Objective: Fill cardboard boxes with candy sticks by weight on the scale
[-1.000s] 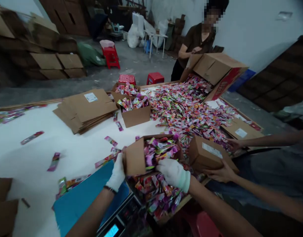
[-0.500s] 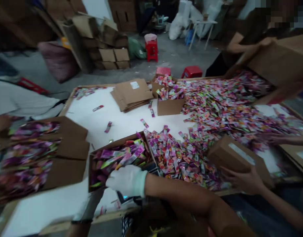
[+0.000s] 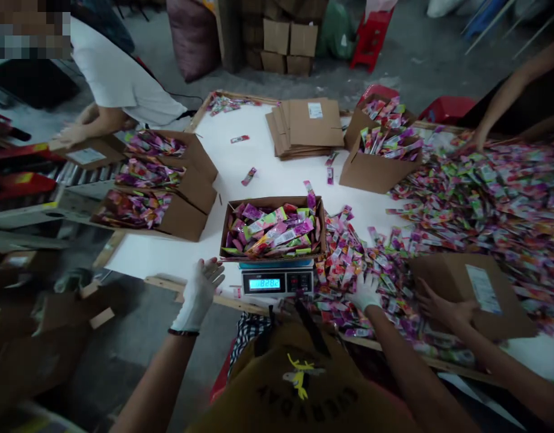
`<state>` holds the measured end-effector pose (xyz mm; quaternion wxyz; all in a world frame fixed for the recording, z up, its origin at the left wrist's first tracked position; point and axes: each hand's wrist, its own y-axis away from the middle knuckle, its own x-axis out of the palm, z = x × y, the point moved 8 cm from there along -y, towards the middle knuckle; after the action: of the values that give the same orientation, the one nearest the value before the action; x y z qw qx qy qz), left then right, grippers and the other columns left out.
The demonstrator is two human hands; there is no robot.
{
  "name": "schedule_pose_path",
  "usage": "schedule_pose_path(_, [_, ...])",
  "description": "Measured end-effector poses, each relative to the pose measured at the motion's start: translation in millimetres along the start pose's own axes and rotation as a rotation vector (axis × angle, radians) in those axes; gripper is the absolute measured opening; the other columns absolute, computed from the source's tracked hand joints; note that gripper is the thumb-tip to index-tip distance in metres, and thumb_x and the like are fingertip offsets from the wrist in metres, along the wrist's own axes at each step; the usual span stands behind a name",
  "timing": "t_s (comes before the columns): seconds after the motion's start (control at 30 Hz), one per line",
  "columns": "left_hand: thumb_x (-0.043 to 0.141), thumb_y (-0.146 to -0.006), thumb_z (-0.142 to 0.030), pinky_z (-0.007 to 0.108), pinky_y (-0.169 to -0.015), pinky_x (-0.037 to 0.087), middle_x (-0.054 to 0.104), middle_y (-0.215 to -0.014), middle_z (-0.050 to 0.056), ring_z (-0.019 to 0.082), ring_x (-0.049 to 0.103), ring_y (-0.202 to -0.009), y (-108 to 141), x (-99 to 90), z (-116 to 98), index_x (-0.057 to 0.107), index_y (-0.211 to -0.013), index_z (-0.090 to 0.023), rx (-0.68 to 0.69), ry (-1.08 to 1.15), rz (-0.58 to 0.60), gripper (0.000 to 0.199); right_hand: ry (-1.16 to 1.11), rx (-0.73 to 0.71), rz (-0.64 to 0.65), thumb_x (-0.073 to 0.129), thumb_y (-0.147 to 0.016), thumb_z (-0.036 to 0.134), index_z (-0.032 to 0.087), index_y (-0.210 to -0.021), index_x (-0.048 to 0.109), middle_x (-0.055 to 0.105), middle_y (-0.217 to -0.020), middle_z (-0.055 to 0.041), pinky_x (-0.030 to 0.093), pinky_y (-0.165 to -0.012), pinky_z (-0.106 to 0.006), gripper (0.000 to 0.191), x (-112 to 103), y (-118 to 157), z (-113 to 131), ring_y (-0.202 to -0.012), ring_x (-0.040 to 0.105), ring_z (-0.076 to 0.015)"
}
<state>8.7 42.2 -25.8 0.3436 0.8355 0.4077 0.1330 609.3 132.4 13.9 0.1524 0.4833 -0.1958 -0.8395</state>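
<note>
The open carton [image 3: 258, 260] of sachets sits on the digital scale [image 3: 264, 281], apparently being weighed. The left hand [image 3: 198, 296] is spread beside it, empty; the right hand [image 3: 366, 292] is spread over loose sachets [image 3: 342, 252]. Adjusting the weight would call for pinching a few sachets.

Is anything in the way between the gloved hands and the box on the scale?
Nothing visible stands between the left hand and the box. Between the right hand and the box lie only loose packets, which look low enough to reach over.
</note>
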Motion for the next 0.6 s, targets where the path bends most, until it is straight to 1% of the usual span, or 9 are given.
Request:
schedule_pose_path(0.07, [0.044, -0.103, -0.041, 0.033, -0.080, 0.053, 0.074, -0.092, 0.009, 0.021, 0.072, -0.087, 7, -1.1, 9, 0.069, -0.093, -0.017, -0.039, 0.058, 0.001, 0.035, 0.064, -0.005, 0.041, 0.084, -0.058, 0.054, 0.038, -0.159, 0.050, 0.049, -0.161, -0.0158, 0.039, -0.120, -0.066, 0.108, -5, 10, -16, -0.142, 0.053, -0.0474])
schedule_pose_path(0.13, [0.045, -0.103, -0.039, 0.033, -0.081, 0.052, 0.074, -0.092, 0.008, 0.020, 0.071, -0.086, 11, 0.3, 14, 0.069, -0.091, -0.018, -0.060, 0.093, 0.007, 0.034, 0.112, -0.015, 0.056, 0.085, -0.057, 0.049, 0.038, -0.154, 0.056, 0.054, -0.157, -0.0199, 0.040, -0.119, -0.064, 0.102, -8, 10, -18, -0.136, 0.058, -0.0479])
schedule_pose_path(0.23, [0.047, -0.102, -0.037, 0.033, -0.083, 0.051, 0.074, -0.093, 0.008, 0.021, 0.071, -0.088, 13, 1.6, 18, 0.070, -0.092, -0.018, -0.050, 0.100, 0.016, 0.032, 0.180, -0.061, 0.010, 0.083, -0.061, 0.048, 0.037, -0.149, 0.061, 0.061, -0.148, -0.0212, 0.046, -0.113, -0.062, 0.092, -12, -9, 4, -0.126, 0.066, -0.0438])
schedule_pose_path(0.33, [0.048, -0.101, -0.037, 0.034, -0.084, 0.052, 0.075, -0.094, 0.008, 0.022, 0.071, -0.090, 12, -0.6, 23, 0.070, -0.093, -0.018, -0.042, 0.101, 0.017, 0.029, 0.236, -0.097, -0.063, 0.079, -0.068, 0.050, 0.028, -0.146, 0.063, 0.067, -0.140, -0.0211, 0.052, -0.108, -0.058, 0.083, -24, -40, 44, -0.122, 0.069, -0.0407])
schedule_pose_path(0.4, [0.049, -0.101, -0.036, 0.034, -0.084, 0.052, 0.075, -0.095, 0.009, 0.023, 0.072, -0.093, 11, -1.8, 27, 0.070, -0.094, -0.018, -0.034, 0.106, 0.023, 0.028, 0.214, -0.143, -0.093, 0.074, -0.076, 0.051, 0.023, -0.147, 0.061, 0.067, -0.140, -0.0205, 0.054, -0.107, -0.055, 0.077, -38, -57, 83, -0.124, 0.069, -0.0386])
schedule_pose_path(0.43, [0.049, -0.100, -0.036, 0.035, -0.085, 0.052, 0.075, -0.096, 0.009, 0.023, 0.072, -0.094, 10, -1.7, 30, 0.070, -0.095, -0.018, -0.034, 0.107, 0.025, 0.028, 0.164, -0.215, -0.112, 0.071, -0.081, 0.051, 0.021, -0.148, 0.059, 0.067, -0.142, -0.0200, 0.055, -0.107, -0.053, 0.074, -46, -62, 111, -0.125, 0.068, -0.0368])
schedule_pose_path(0.47, [0.050, -0.100, -0.036, 0.035, -0.086, 0.053, 0.076, -0.097, 0.009, 0.024, 0.072, -0.095, 9, -1.3, 32, 0.070, -0.096, -0.018, -0.037, 0.108, 0.024, 0.027, 0.094, -0.322, -0.134, 0.067, -0.087, 0.051, 0.020, -0.150, 0.057, 0.066, -0.143, -0.0192, 0.056, -0.107, -0.052, 0.071, -54, -63, 143, -0.126, 0.068, -0.0346])
schedule_pose_path(0.53, [0.050, -0.099, -0.035, 0.036, -0.086, 0.053, 0.076, -0.095, 0.010, 0.025, 0.073, -0.094, 8, 1.4, 37, 0.069, -0.095, -0.018, -0.054, 0.108, 0.016, 0.026, -0.061, -0.619, -0.167, 0.060, -0.097, 0.051, 0.020, -0.152, 0.054, 0.065, -0.145, -0.0164, 0.055, -0.110, -0.049, 0.064, -65, -52, 221, -0.129, 0.067, -0.0301])
schedule_pose_path(0.6, [0.049, -0.100, -0.033, 0.036, -0.084, 0.053, 0.075, -0.092, 0.010, 0.024, 0.073, -0.090, 8, 6.0, 40, 0.068, -0.092, -0.017, -0.070, 0.114, 0.016, 0.026, -0.058, -0.865, -0.149, 0.062, -0.098, 0.048, 0.021, -0.150, 0.056, 0.064, -0.148, -0.0146, 0.051, -0.115, -0.049, 0.059, -53, -37, 298, -0.135, 0.063, -0.0294])
